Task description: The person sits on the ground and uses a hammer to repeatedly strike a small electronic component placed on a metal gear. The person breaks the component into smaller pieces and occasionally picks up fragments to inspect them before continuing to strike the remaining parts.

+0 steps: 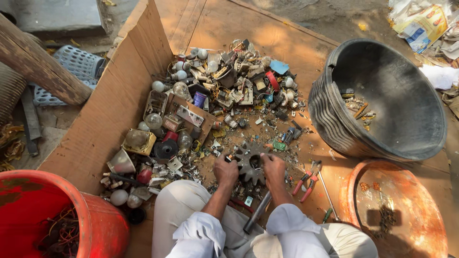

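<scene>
Both hands grip a dark gear wheel (252,163) lying on the cardboard sheet (110,110) just in front of the knees: the left hand (225,171) has its fingers closed on the left rim, the right hand (273,165) on the right rim. A large scrap heap (220,95) of bulbs and circuit parts lies unsorted beyond. The black tub (382,100) far right holds only a few bits, the orange bowl (397,210) little more, so most sorting appears left.
</scene>
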